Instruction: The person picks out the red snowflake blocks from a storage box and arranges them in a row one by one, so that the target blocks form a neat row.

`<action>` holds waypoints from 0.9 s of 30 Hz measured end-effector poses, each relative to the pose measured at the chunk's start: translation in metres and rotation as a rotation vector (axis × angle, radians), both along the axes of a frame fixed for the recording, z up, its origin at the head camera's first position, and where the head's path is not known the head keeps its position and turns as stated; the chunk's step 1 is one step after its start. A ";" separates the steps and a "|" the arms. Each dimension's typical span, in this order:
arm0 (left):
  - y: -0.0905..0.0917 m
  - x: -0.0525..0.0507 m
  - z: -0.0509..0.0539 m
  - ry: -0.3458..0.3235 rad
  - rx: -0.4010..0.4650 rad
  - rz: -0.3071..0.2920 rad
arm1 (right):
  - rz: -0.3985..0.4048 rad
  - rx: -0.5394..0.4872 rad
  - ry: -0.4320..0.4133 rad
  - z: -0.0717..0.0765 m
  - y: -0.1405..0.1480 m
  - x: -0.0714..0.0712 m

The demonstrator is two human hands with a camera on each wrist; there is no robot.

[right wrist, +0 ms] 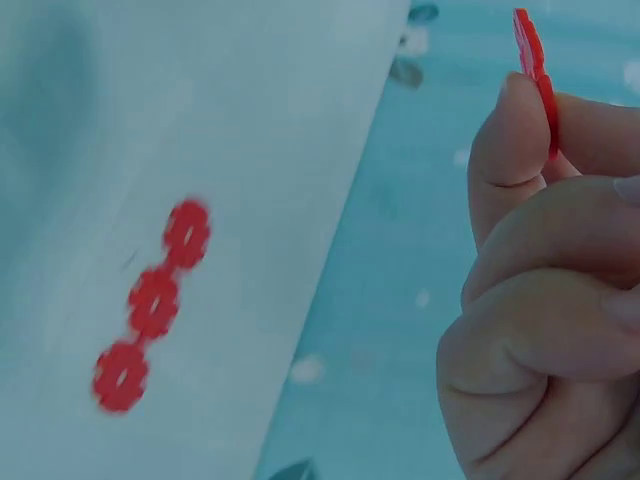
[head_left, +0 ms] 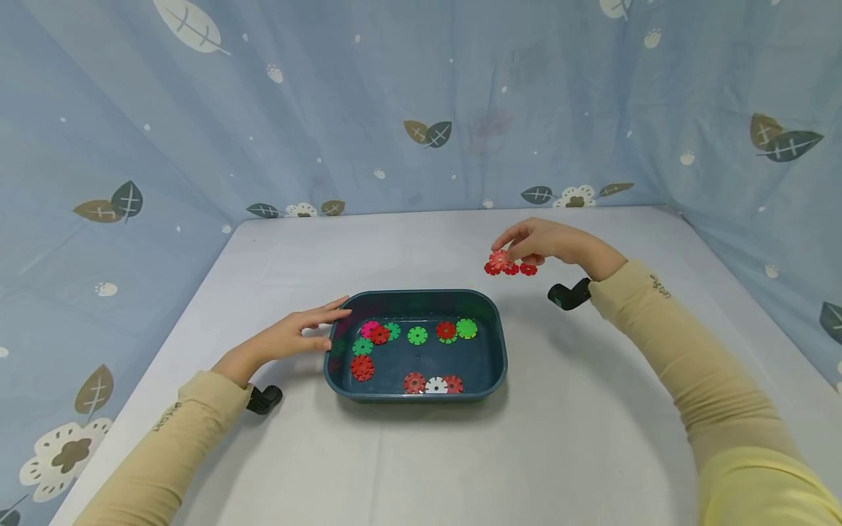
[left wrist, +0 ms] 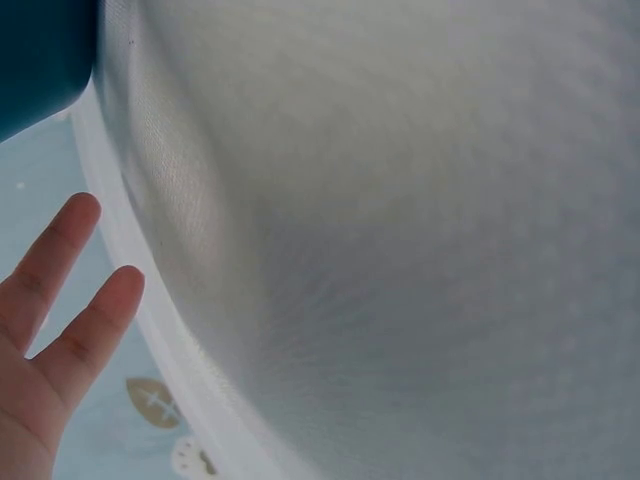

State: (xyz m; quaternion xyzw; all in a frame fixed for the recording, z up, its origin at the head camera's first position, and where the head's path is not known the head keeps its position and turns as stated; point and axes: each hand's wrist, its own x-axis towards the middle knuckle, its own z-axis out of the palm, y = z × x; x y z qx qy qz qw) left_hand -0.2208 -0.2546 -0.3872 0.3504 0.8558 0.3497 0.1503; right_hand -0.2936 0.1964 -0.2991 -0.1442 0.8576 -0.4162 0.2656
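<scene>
My right hand (head_left: pixel 536 241) pinches a red snowflake disc (right wrist: pixel 536 75) between thumb and forefinger, other fingers curled. Below it, a row of three red snowflake discs (right wrist: pixel 153 303) lies on the table; they touch or are joined, I cannot tell which. At the left end of a dark blue tray (head_left: pixel 421 399), my left hand (head_left: pixel 289 337) rests against the rim with its fingers extended. Inside the tray lie several snowflake discs: green (head_left: pixel 417 335), red (head_left: pixel 362 367), pink (head_left: pixel 370 329) and a white one (head_left: pixel 436 385). In the left wrist view, two spread fingers (left wrist: pixel 90 320) show below the tray's corner.
A white cloth covers the table (head_left: pixel 408 467). Blue patterned fabric (head_left: pixel 368 109) hangs behind and at both sides. A black wrist camera (head_left: pixel 265 399) sits at the left wrist and another black camera (head_left: pixel 569 294) at the right.
</scene>
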 end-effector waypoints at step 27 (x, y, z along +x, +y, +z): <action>0.000 0.000 0.002 -0.002 0.002 -0.010 | -0.348 -0.009 -0.050 -0.047 0.085 -0.017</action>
